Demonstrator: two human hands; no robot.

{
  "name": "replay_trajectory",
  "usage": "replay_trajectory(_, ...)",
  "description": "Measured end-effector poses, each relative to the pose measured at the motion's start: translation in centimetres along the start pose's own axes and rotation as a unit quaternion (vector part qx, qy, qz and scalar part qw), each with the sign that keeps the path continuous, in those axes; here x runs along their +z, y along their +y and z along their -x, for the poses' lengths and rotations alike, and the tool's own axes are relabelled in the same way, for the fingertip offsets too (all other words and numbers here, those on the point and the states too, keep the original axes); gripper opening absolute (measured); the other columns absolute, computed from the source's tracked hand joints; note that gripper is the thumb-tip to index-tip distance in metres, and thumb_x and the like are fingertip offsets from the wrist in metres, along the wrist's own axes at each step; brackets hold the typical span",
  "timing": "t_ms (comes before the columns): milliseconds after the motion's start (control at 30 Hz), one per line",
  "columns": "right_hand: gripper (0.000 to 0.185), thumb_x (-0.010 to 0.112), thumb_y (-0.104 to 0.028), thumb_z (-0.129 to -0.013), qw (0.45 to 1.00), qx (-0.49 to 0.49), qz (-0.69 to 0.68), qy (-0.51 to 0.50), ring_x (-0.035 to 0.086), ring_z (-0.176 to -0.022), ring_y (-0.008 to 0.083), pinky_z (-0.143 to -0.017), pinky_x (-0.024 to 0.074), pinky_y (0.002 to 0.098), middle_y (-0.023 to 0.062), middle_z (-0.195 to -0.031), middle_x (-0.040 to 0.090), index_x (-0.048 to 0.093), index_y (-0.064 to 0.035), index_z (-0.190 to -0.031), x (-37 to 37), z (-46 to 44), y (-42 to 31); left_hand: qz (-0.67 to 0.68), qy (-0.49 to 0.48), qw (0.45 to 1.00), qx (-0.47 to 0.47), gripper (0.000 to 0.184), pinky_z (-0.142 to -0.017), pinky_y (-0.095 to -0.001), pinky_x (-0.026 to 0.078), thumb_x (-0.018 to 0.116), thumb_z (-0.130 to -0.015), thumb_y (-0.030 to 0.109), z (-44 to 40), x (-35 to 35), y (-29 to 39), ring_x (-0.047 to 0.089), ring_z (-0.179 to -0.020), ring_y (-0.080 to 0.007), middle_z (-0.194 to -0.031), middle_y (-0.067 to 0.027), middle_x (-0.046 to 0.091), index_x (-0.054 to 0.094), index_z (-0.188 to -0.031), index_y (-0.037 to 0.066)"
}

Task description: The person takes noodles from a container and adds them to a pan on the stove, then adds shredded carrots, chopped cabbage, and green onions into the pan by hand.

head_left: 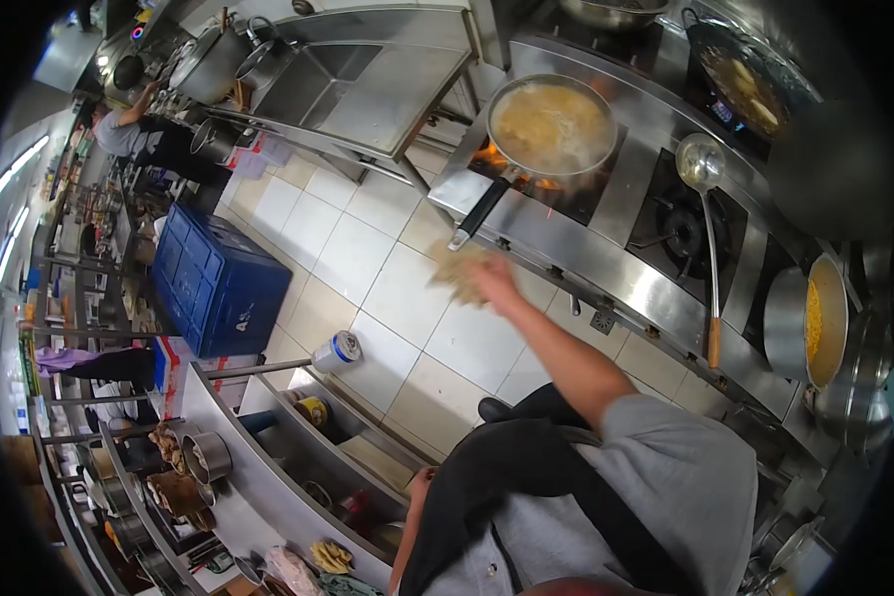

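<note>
My right hand (492, 281) is closed around a beige cloth (457, 273), slightly blurred, just below the tip of a frying pan's black handle (482, 214). In the pan (551, 124) a yellowish, bubbling liquid steams over orange flames. Whether the cloth touches the handle, I cannot tell. My left hand (422, 483) is low beside the shelf unit (303, 487), partly hidden by my black apron, and its fingers are not clear.
A long-handled ladle (700, 164) lies across the stove by an unlit burner (683, 228). A pot (793, 323) with yellow contents stands right. A dark wok (735, 79) sits behind. On the tiled floor are a blue crate (214, 283) and a tub (338, 351). Another person (134, 134) stands far left.
</note>
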State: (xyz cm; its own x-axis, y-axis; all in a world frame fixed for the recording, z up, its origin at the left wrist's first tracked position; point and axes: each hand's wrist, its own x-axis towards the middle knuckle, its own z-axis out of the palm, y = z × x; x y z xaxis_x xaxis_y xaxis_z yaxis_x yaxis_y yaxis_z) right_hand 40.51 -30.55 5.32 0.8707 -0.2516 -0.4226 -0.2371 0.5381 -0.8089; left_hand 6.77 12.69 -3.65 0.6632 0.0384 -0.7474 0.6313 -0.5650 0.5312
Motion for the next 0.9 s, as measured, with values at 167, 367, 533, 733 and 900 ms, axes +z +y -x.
replay_trajectory(167, 0.018, 0.058, -0.009, -0.084, 0.945, -0.148, 0.180, 0.230, 0.065, -0.071, 0.0195, -0.061, 0.0552, 0.0342, 0.0112, -0.083, 0.065, 0.060, -0.0002, -0.100, -6.4, -4.3, -5.5, -0.002, -0.009, 1.000, 0.008, 0.034, -0.077, -0.0323, 0.051, 0.063, -0.091, 0.028, 0.6, 1.2, -0.6, 0.067, -0.086, -0.0194, -0.097, -0.0130, 0.071, 0.064, -0.110, 0.000)
replay_trajectory(367, 0.020, 0.062, -0.012, -0.076, 0.973, 0.048, 0.222, -0.038, 0.065, -0.071, 0.0230, -0.066, 0.0528, 0.0341, 0.0124, -0.076, 0.066, 0.065, -0.0005, -0.092, 2.1, 0.1, -5.3, -0.013, -0.005, 1.000, 0.014, 0.033, -0.077, -0.0320, 0.051, 0.063, -0.091, 0.028, 1.9, 0.3, 2.8, 0.067, -0.085, -0.0187, -0.096, -0.0132, 0.071, 0.065, -0.109, 0.000)
replay_trajectory(533, 0.041, 0.059, -0.012, -0.083, 0.837, -0.252, 0.327, 0.358, 0.059, -0.108, 0.0401, -0.094, 0.0459, 0.0442, 0.0231, -0.117, 0.062, 0.054, -0.0029, -0.122, -1.6, -3.4, -5.4, 0.016, 0.044, 0.998, -0.046, 0.031, -0.075, -0.0315, 0.052, 0.062, -0.091, 0.025, 4.2, -0.1, 8.2, 0.066, -0.083, -0.0173, -0.096, -0.0139, 0.070, 0.065, -0.108, 0.000)
replay_trajectory(733, 0.022, 0.056, -0.017, -0.084, 0.786, -0.295, 0.540, 0.056, 0.065, -0.095, 0.0373, -0.080, 0.0517, 0.0457, 0.0226, -0.105, 0.066, 0.067, -0.0057, -0.099, 3.7, -16.1, 2.6, 0.015, 0.014, 1.000, -0.007, 0.028, -0.072, -0.0295, 0.052, 0.061, -0.091, 0.023, 6.2, 2.7, 4.7, 0.066, -0.080, -0.0180, -0.090, -0.0129, 0.069, 0.066, -0.106, -0.001)
replay_trajectory(900, 0.027, 0.060, -0.029, -0.083, 0.767, 0.082, 0.543, -0.332, 0.059, -0.058, 0.0205, -0.052, 0.0498, 0.0392, 0.0099, -0.069, 0.066, 0.070, -0.0038, -0.086, 2.3, -3.9, 9.3, -0.023, -0.012, 0.999, -0.019, 0.027, -0.067, -0.0298, 0.051, 0.059, -0.092, 0.022, 5.3, 1.0, -0.9, 0.065, -0.077, -0.0178, -0.088, -0.0122, 0.068, 0.064, -0.106, -0.001)
